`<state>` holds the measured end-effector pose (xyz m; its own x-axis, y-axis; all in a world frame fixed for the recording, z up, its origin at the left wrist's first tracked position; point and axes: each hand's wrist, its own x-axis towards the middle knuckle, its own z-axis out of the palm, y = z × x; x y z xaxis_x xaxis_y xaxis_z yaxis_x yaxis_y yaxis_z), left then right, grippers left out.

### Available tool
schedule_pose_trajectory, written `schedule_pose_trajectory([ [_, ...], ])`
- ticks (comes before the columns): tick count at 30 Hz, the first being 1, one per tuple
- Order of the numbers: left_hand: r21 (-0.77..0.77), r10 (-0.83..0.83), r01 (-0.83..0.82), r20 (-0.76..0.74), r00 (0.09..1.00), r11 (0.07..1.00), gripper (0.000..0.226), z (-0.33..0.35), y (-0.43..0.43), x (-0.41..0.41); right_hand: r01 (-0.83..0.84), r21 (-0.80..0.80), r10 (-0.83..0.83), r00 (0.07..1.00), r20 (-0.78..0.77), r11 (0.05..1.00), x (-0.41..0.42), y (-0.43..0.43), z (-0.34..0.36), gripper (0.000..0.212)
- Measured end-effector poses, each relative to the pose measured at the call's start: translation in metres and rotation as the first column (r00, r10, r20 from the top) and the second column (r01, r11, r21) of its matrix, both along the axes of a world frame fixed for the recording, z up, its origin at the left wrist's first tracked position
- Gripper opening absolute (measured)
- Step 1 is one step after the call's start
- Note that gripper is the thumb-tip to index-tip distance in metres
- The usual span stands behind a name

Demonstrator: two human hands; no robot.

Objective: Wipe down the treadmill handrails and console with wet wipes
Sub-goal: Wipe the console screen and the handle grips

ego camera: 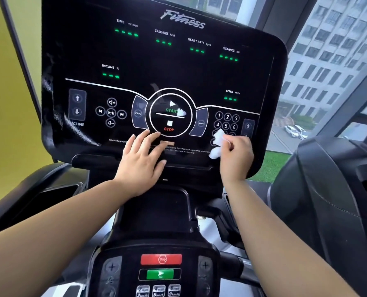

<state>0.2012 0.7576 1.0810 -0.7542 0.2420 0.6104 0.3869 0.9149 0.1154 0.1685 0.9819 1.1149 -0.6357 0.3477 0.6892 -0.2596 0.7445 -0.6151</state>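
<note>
The right hand [237, 157] has its grip pinched round a crumpled white wet wipe [219, 137], held against the near right of the glossy black treadmill console [156, 67]. The left hand [141, 156] lies spread flat on the console's near middle.

Black console [156, 82], green dashed readouts [163, 42] at twelve o'clock; white wipe [218, 144] at three; red stop button [161, 259], green start button [160, 274] at six.

White crumpled wipe [218, 144] against black glossy console [156, 67], lower right.
</note>
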Motion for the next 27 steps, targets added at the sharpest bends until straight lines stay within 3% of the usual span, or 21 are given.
schedule_pose_trajectory([
  [5, 0.019, -0.017, 0.016, 0.028, 0.999, 1.000, 0.049, 0.004, -0.007, 0.004, -0.238, 0.214, 0.240, 0.971, 0.018, 0.947, 0.003, -0.062, 0.000, 0.020],
  [9, 0.059, -0.037, 0.032, 0.085, 0.996, 0.998, 0.047, 0.005, -0.009, 0.010, -0.483, 0.447, 0.453, 0.873, 0.180, 0.753, 0.007, -0.086, -0.004, 0.018],
  [13, 0.065, -0.086, 0.080, 0.100, 0.991, 0.995, 0.042, 0.006, -0.009, 0.020, -0.608, 0.550, 0.410, 0.793, 0.450, 0.572, 0.009, -0.050, 0.009, 0.016],
  [14, 0.067, -0.107, 0.101, 0.093, 0.990, 0.993, 0.041, 0.007, -0.008, 0.022, -0.591, 0.564, 0.384, 0.806, 0.452, 0.577, 0.013, -0.035, 0.010, 0.018],
  [16, 0.060, -0.150, 0.146, 0.062, 0.987, 0.987, 0.038, 0.009, -0.005, 0.027, -0.491, 0.520, 0.320, 0.865, 0.387, 0.699, 0.024, -0.003, 0.009, 0.025],
  [18, 0.042, -0.235, 0.233, 0.049, 0.971, 0.972, 0.035, 0.009, 0.000, 0.030, -0.369, 0.388, 0.279, 0.922, 0.268, 0.844, 0.040, 0.026, 0.004, 0.031],
  [21, 0.018, -0.399, 0.400, 0.128, 0.908, 0.916, 0.033, 0.009, 0.013, 0.037, -0.268, 0.204, 0.241, 0.959, 0.148, 0.941, 0.064, 0.060, -0.013, 0.024],
  [24, -0.066, -0.444, 0.492, 0.338, 0.830, 0.868, 0.034, 0.005, 0.033, 0.045, -0.255, 0.136, 0.223, 0.951, 0.215, 0.957, 0.080, 0.079, -0.044, 0.022],
  [27, -0.203, -0.262, 0.513, 0.673, 0.692, 0.834, 0.040, -0.007, 0.052, 0.042, -0.350, 0.246, 0.253, 0.902, 0.351, 0.904, 0.079, 0.078, -0.073, 0.022],
])
